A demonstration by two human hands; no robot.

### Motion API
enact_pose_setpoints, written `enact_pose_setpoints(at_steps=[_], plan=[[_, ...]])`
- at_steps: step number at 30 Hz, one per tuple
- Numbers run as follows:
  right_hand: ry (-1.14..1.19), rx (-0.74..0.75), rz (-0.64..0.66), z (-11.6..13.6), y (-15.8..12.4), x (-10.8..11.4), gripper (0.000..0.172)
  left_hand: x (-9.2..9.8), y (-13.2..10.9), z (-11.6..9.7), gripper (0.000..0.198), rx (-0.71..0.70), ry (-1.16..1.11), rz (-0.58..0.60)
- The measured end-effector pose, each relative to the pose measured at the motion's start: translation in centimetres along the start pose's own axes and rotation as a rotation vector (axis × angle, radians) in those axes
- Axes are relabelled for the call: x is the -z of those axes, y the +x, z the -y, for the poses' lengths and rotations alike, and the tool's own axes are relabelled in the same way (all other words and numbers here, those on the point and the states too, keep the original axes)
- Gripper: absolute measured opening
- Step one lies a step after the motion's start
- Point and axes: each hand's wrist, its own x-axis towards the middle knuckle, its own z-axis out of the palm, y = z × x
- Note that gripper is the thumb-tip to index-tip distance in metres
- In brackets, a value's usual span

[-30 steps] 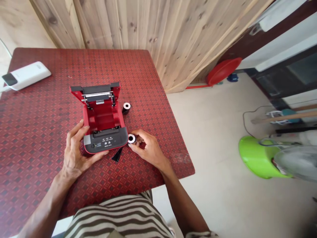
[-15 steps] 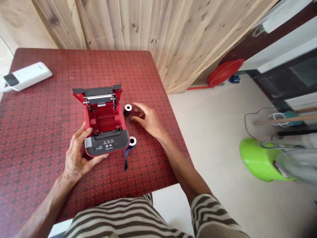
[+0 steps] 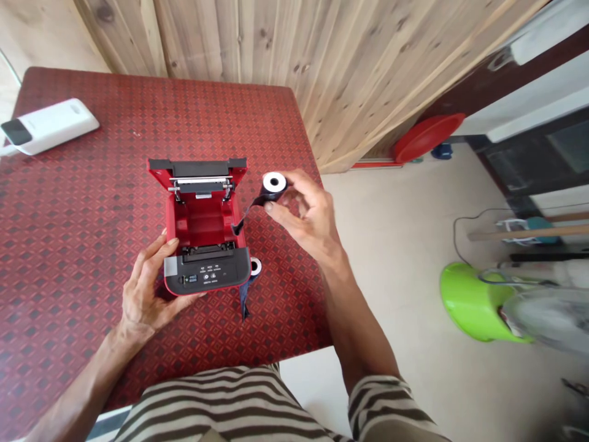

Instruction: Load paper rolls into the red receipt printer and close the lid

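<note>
We cannot read the tiny lettering (image 3: pixel 210 269) on the red machine's (image 3: pixel 207 221) panel (image 3: pixel 235 265). The machine's right side hides part of the roll (image 3: pixel 256 267) just beside it. Far to its right, we see dark objects (image 3: pixel 575 388) blurred; far left, a white cord (image 3: pixel 6 150) is cut off.

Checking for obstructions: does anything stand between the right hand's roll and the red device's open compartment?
No separate object stands between the roll and the compartment, just its right wall and the roll's loose dark strip.
</note>
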Motion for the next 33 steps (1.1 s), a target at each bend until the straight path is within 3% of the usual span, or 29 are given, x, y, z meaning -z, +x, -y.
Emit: enact_pose_setpoints(at_steps=[3,6,10,14,26,29,33], plan=[[-0.042,0.165,0.155,3.8,-0.2,1.0,0.035,0.0,-0.2,-0.3,0.085,0.007,0.012,-0.001],[-0.222,0.280,0.325,6.2,-0.1,-0.4,0.032,-0.1,-0.3,-0.6,0.090,0.008,0.028,-0.013],[-0.517,0.297,0.565,7.5,0.8,-3.6,0.018,0.0,-0.5,-1.1,0.089,-0.022,0.029,-0.036],[-0.666,0.237,0.711,8.3,2.0,-5.3,0.020,0.0,-0.5,-1.1,0.090,-0.038,0.010,-0.036],[-0.710,0.186,0.717,8.0,3.1,-7.3,0.030,-0.3,-0.6,-0.9,0.090,-0.032,0.002,-0.035],[-0.692,0.168,0.729,8.2,2.8,-6.7,0.030,-0.3,-0.6,-0.8,0.092,-0.038,0.006,-0.025],[-0.510,0.202,0.712,8.1,1.6,-4.2,0.030,0.3,-0.5,-0.8,0.092,-0.030,0.010,0.021]])
